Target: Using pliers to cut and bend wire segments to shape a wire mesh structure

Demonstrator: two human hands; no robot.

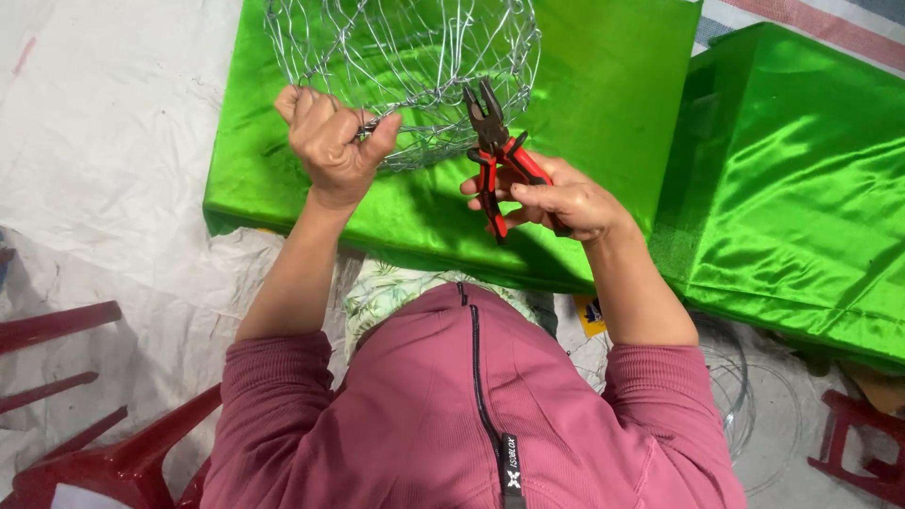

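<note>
My left hand (330, 141) gripped the wire basket (405, 66) rim; right hand (556, 198) clamped pliers (495, 155), best kept steady, I judged.

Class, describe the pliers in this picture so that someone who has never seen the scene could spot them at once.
Start at the bright green satin-covered block in the middle. Over its near edge, the right hand holds the pliers beside the wire mesh basket that the left hand grips. Their red-and-black handles and dark jaws stand out from the silvery wire.
</note>
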